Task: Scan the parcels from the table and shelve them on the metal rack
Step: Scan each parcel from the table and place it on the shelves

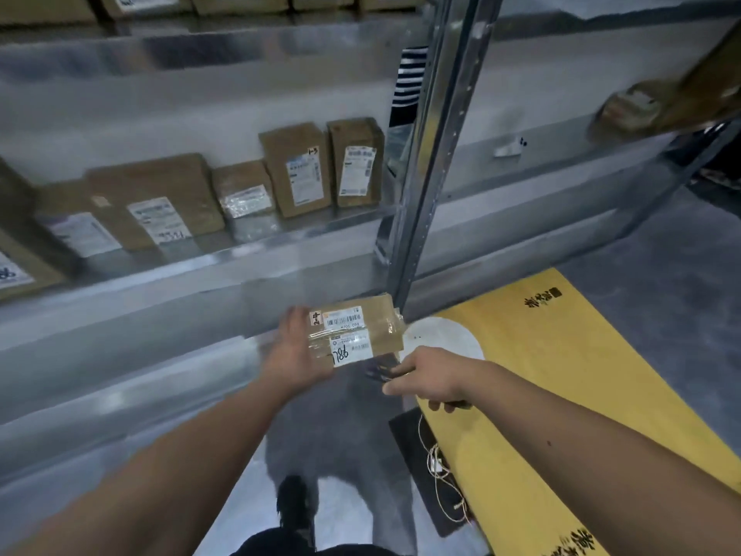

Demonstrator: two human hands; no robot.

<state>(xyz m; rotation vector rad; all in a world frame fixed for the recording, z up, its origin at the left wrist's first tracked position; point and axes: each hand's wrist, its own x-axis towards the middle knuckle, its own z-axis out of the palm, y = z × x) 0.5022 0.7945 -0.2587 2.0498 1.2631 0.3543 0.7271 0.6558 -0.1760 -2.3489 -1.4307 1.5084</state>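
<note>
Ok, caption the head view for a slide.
Left hand holds a labelled parcel before the metal rack; right hand grips a dark scanner.

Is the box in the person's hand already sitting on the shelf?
No, the left hand holds the box in the air, in front of the shelf.

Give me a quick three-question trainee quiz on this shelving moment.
1. True or false: the left hand holds the flat brown cardboard parcel with white barcode labels.
2. What does the right hand grip? A) small dark handheld scanner B) tape roll C) marker pen
3. Fill in: the brown cardboard boxes stand on the ____ rack shelf.

Key: 1 true; 2 A; 3 metal
</note>
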